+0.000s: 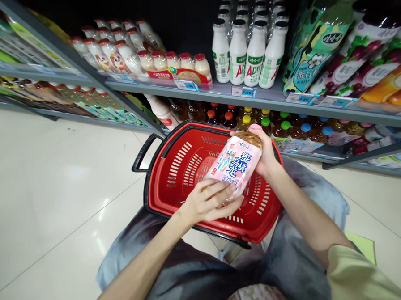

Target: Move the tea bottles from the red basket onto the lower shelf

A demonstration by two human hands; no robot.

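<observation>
A pink-labelled drink bottle (238, 163) with a pink cap and amber liquid is held tilted between my two hands. My right hand (266, 151) grips it near the neck and cap, with part of the fingers hidden behind it. Across the bottle's lower end lie the curved fingers of my left hand (211, 200). Directly beneath is a red shopping basket (165, 184) with slotted walls and a black handle at its left side. The bottle is over the basket's opening, and no other item shows inside.
Ahead runs a shelf (207, 90) with white bottles (255, 54), red-capped small bottles (171, 63) and a large green bottle (320, 44). Below it stand bottles with coloured caps (285, 127). Bent knees flank the basket on the tiled floor (57, 183).
</observation>
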